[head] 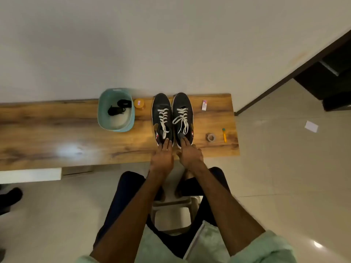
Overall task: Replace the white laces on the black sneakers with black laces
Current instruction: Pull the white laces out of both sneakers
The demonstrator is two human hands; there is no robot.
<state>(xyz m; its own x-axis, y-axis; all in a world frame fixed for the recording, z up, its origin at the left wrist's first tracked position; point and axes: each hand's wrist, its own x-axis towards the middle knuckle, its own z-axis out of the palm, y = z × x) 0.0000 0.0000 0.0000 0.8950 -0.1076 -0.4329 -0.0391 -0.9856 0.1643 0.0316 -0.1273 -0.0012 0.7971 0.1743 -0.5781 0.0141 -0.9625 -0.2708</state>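
Head view: black sneakers (182, 103), white laces (164, 118) threaded, stand on the wooden table (57, 130). Left hand (162, 158) and right hand (190, 154), fingers extended, touch the sneakers' heels, gripping nothing. Black laces (118, 108) lie in the teal basin (100, 118), left of the sneakers.

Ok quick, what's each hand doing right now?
Left hand: open, fingers touching the left-side sneaker.
Right hand: open, fingers touching the right-side sneaker.

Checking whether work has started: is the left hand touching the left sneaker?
Touching. The head view shows the left hand laying straight fingertips on the heel of the left sneaker, with no gap visible between them.
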